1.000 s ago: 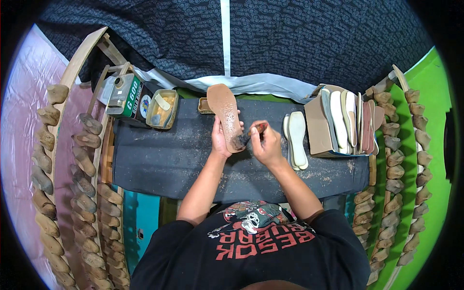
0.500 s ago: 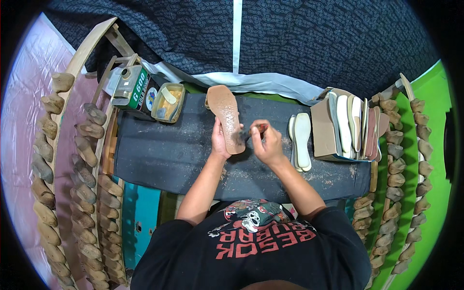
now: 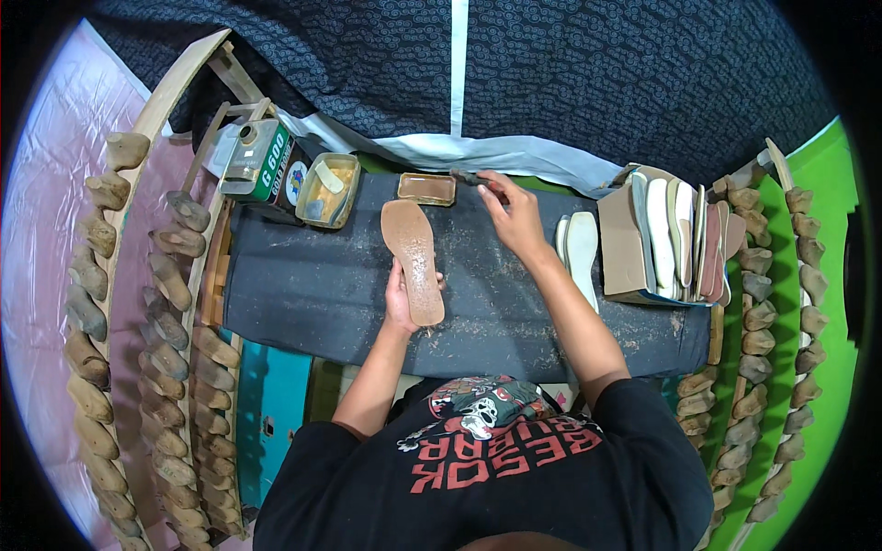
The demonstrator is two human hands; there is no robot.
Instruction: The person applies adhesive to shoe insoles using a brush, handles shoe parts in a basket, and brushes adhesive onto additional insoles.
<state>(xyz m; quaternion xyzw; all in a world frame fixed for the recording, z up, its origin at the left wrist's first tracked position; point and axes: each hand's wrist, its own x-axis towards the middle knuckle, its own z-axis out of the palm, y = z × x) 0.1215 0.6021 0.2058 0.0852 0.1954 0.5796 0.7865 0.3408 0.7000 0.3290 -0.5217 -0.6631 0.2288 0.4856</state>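
A tan shoe sole (image 3: 412, 253) with a glossy wet film over its middle lies tilted in my left hand (image 3: 398, 298); the fingers wrap underneath and show at its right edge. My right hand (image 3: 514, 216) grips a dark-bristled brush (image 3: 467, 177) by the handle, its bristles beside the right end of a small rectangular tub (image 3: 426, 187) with brownish contents. Most of the brush handle is hidden by the fingers. Two or so pale soles (image 3: 582, 253) lie partly covered by my right forearm.
On the left stand a green and white metal can (image 3: 262, 165) and a plastic container (image 3: 328, 191) with yellowish paste and a spreader. A cardboard box (image 3: 625, 243) of upright soles sits at the right. Racks of wooden shoe lasts (image 3: 165, 280) flank the dark-covered table (image 3: 303, 285).
My right hand has carried the brush off the sole, up and away to the small tub. The sole in my left hand has come lower and nearer to me, uncovering the tub.
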